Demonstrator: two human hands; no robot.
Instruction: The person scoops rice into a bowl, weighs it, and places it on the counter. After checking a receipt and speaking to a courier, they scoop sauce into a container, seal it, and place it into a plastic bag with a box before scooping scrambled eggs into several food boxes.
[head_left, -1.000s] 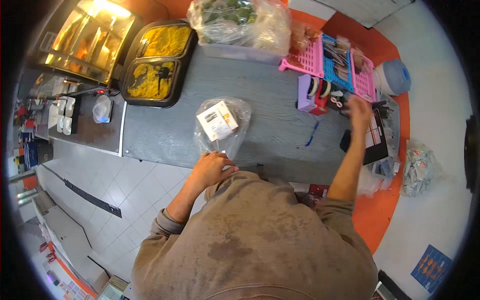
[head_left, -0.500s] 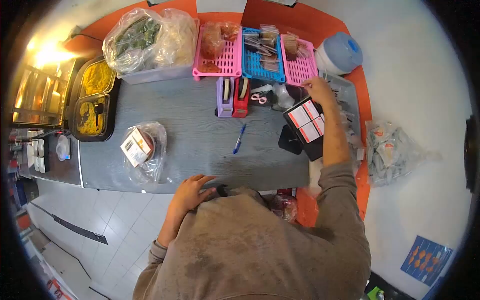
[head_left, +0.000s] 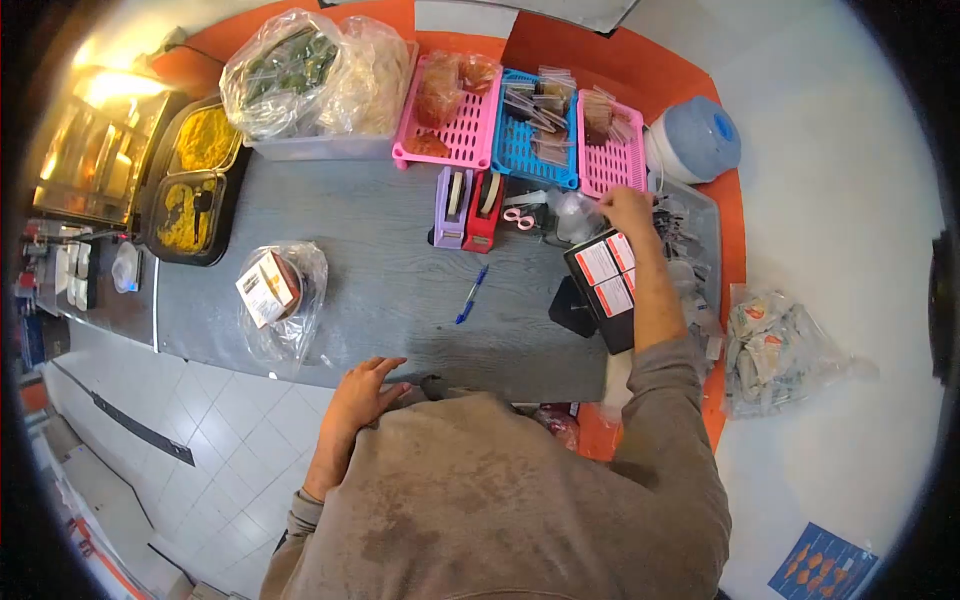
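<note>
My left hand [head_left: 362,397] rests at the front edge of the grey table, fingers spread and holding nothing. My right hand [head_left: 629,213] reaches to the far right, just in front of the small pink basket [head_left: 621,182]. Its fingers are pinched together; whatever may be between them is too small to make out. Beside its fingertips lies a crumpled clear plastic bag [head_left: 577,216]. Below the forearm is a black box with red-and-white labels [head_left: 598,262]. Clear packets of brown contents [head_left: 600,117] lie in the small pink basket.
A bagged round container with a white label [head_left: 265,290] sits left of centre. A blue pen [head_left: 472,294], purple tape dispenser [head_left: 454,210], red tape dispenser [head_left: 485,212] and pink-handled scissors [head_left: 519,218] lie mid-table. A blue basket [head_left: 508,150] and large pink basket [head_left: 470,135] stand behind.
The whole view has shifted slightly. My right hand has drawn back a little from the small pink basket's front edge, toward me. My left hand stays at the table edge.
</note>
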